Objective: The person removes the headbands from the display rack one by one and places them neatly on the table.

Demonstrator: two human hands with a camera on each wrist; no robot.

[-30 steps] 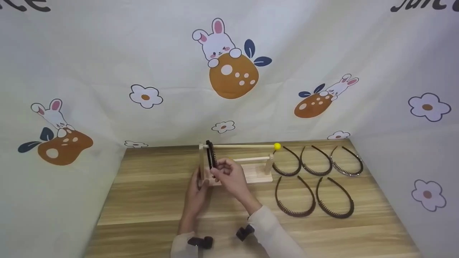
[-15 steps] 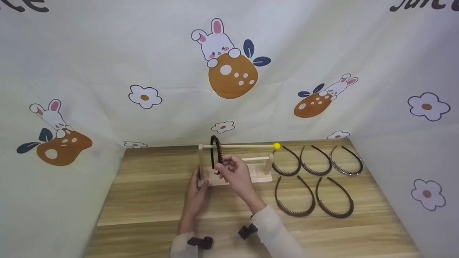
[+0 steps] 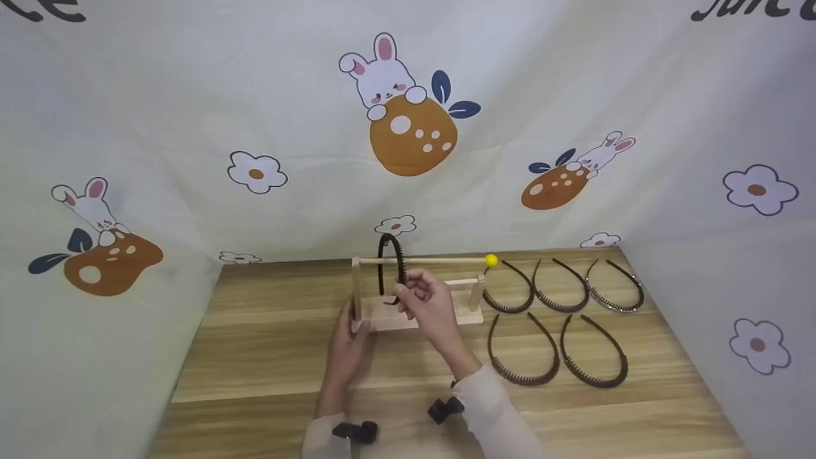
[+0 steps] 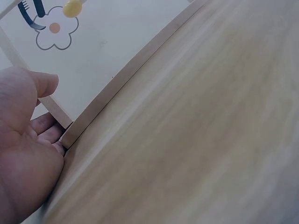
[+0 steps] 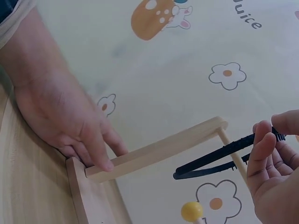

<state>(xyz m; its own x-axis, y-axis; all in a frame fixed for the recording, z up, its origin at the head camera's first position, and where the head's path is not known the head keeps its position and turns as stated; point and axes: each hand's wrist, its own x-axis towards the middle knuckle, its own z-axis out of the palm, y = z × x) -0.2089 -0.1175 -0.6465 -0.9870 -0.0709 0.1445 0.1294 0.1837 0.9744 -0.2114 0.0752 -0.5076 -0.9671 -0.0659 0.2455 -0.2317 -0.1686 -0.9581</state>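
Note:
A dark toothed headband (image 3: 392, 255) stands arch-up at the upper rod (image 3: 440, 260) of a small wooden rack (image 3: 446, 312). My right hand (image 3: 430, 306) pinches its lower right side between thumb and fingers. In the right wrist view the headband (image 5: 219, 155) crosses the rod near the upright's top. My left hand (image 3: 347, 344) grips the rack's left end, at the foot of the upright (image 3: 357, 290). The left wrist view shows the thumb and fingers of the left hand (image 4: 28, 140) on either side of that upright.
Several more dark headbands (image 3: 524, 384) lie on the wood-grain table (image 3: 268, 382) to the rack's right, in two rows. A yellow ball (image 3: 491, 260) caps the rod's right end. A second, lower rod (image 3: 460, 282) meets a short right post. A printed cloth (image 3: 306, 210) hangs behind.
My right hand has moved right and slightly up with the headband, away from the left upright. The headband has turned, showing more of its arch. My left hand stays in place.

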